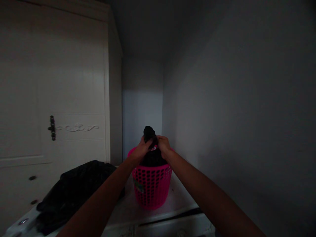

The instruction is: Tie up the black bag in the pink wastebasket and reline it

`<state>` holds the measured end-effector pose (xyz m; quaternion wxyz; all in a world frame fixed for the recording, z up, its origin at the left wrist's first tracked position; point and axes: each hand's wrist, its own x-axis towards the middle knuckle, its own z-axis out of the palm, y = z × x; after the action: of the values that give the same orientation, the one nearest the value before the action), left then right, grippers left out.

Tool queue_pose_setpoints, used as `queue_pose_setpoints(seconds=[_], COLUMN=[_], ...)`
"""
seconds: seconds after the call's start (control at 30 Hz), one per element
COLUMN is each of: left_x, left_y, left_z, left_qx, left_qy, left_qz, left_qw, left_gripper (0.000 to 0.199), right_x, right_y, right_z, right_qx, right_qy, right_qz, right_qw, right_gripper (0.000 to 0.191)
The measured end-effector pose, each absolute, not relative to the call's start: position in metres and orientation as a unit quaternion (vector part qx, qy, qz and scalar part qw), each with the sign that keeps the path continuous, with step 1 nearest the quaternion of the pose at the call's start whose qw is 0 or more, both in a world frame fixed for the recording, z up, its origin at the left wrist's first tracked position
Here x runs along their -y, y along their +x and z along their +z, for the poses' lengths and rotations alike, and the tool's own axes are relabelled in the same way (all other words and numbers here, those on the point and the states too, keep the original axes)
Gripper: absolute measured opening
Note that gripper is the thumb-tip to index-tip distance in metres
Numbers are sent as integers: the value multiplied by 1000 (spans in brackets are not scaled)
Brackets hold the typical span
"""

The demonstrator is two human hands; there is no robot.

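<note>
A pink plastic basket [152, 191] with a perforated wall stands on a white surface in front of me. Black plastic bag material [153, 158] fills its mouth, and a gathered tuft of it rises above the rim. My left hand [145, 144] is closed around the left side of this tuft. On the other side, my right hand [163, 144] pinches the bag near its gathered neck. Between the hands shows a small pinkish-white bit that I cannot make out. Dim light hides the exact finger positions.
Left of the basket lies a large crumpled black plastic bag [79, 184]. The white surface [177, 192] under the basket belongs to a low cabinet or dresser. A white wardrobe [81, 82] with a dark handle [52, 128] stands at the left. A grey wall [234, 98] borders the right.
</note>
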<state>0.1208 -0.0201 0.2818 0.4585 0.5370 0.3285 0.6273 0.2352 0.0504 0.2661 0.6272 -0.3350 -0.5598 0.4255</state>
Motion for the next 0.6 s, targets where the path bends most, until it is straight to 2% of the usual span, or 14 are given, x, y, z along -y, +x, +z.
queue_pose_setpoints(seconds=[0.07, 0.17, 0.3, 0.4, 0.53, 0.6], left_x=[24, 25, 20, 20, 27, 28], left_y=[121, 119, 114, 114, 112, 108], left_z=[284, 288, 287, 286, 287, 287], left_qx=[-337, -348, -353, -343, -304, -293], left_qy=[551, 529, 490, 497, 510, 525], left_qz=[600, 590, 657, 674, 620, 593], left_qw=[472, 502, 452, 425, 514, 536], left_gripper=[54, 51, 53, 47, 58, 57], right_x=[-40, -24, -10, -9, -19, -28], right_y=[236, 242, 251, 251, 249, 250], right_z=[272, 283, 290, 289, 285, 283], right_qx=[537, 569, 631, 660, 615, 600], right_qy=[-301, -257, -245, -277, -312, -341], right_qz=[475, 534, 558, 484, 462, 444], right_qw=[628, 570, 480, 503, 558, 571], right_gripper=[26, 27, 51, 48, 34, 29])
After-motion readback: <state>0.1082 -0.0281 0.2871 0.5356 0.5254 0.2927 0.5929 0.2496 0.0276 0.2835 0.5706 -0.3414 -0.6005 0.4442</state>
